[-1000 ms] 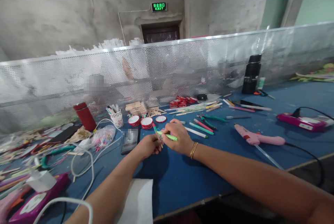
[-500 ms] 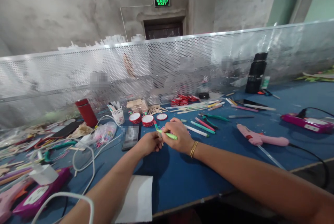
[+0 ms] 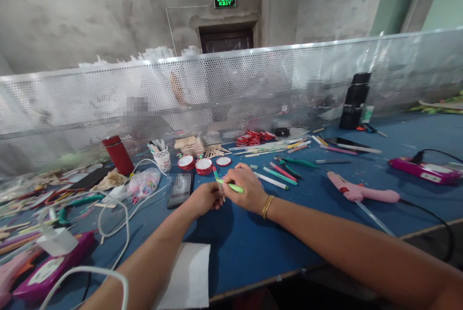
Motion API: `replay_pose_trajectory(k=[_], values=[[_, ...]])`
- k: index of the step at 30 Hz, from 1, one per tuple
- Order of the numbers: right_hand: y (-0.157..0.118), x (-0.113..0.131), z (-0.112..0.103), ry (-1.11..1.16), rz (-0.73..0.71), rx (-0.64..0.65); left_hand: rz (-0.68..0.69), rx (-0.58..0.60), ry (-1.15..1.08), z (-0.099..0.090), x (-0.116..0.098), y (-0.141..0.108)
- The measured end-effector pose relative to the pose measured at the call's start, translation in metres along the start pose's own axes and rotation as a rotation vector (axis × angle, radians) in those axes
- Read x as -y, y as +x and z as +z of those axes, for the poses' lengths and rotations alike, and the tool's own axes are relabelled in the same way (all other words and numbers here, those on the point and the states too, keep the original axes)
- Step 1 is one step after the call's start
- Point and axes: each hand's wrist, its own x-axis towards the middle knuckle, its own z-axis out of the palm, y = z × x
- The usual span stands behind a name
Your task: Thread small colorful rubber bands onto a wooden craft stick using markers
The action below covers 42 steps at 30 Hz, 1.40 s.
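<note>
My right hand (image 3: 246, 188), with a gold bracelet at its wrist, grips a light green marker (image 3: 236, 188) whose tip end points left. Close beside it, my left hand (image 3: 207, 199) pinches a small wooden stick (image 3: 221, 189) with red and green colouring near its upper end. The marker's tip meets the stick, though the exact contact is too small to make out. Both hands are just above the blue table (image 3: 246, 252). Behind them are round red-and-white tins (image 3: 204, 166), and a dark phone (image 3: 180, 190) lies left of my left hand.
Loose markers (image 3: 277, 181) and green-handled pliers (image 3: 298, 161) lie right of the hands. Further right are a pink glue gun (image 3: 361, 192) and a black bottle (image 3: 355, 101). A white cable (image 3: 127, 223), a red bottle (image 3: 118, 155) and white paper (image 3: 191, 274) are to the left.
The hands keep almost the same pose, with the marker and stick still held. The whole view has shifted very slightly.
</note>
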Motion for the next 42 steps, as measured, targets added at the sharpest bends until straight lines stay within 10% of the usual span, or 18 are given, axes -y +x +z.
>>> replay_pose_trajectory(k=[42], values=[[-0.0051,0.0021,-0.0064,-0.022,0.027,0.052,-0.043,-0.018,-0.041,0.0038,-0.0046,-0.0043]])
